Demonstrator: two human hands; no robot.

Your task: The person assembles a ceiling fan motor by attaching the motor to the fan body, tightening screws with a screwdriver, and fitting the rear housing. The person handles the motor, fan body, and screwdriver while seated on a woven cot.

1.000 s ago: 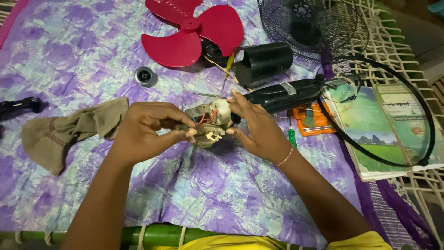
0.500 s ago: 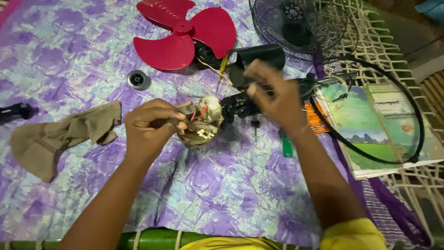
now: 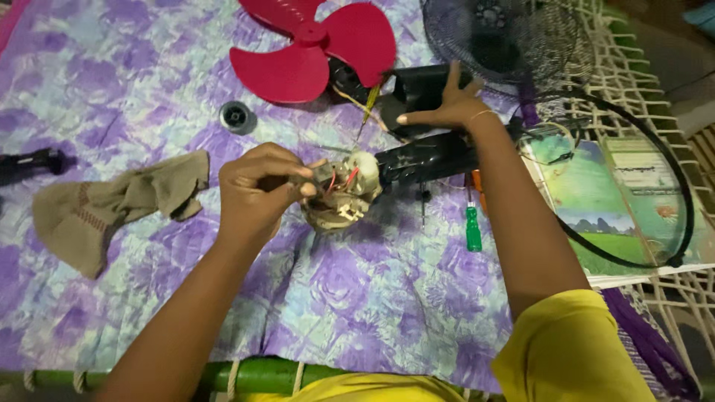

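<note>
My left hand (image 3: pixel 261 186) grips a small beige fan motor assembly (image 3: pixel 344 199) with red wires, held just above the purple flowered sheet (image 3: pixel 357 298). The assembly joins a black fan neck (image 3: pixel 428 156) lying to its right. My right hand (image 3: pixel 447 106) is stretched out further back, fingers apart, resting on a black cylindrical motor cover (image 3: pixel 418 85). It holds nothing. A yellow-handled screwdriver (image 3: pixel 370 99) lies just left of that cover.
A red three-blade fan blade (image 3: pixel 316 48) and a black wire grille (image 3: pixel 506 37) lie at the back. Also here: a round black knob (image 3: pixel 237 117), a beige cloth (image 3: pixel 112 201), a green-handled screwdriver (image 3: pixel 473 227), a book (image 3: pixel 618 201) under a black guard ring (image 3: pixel 689 201).
My right hand left the motor assembly and reached back and right onto the black cover. My left hand keeps hold of the assembly.
</note>
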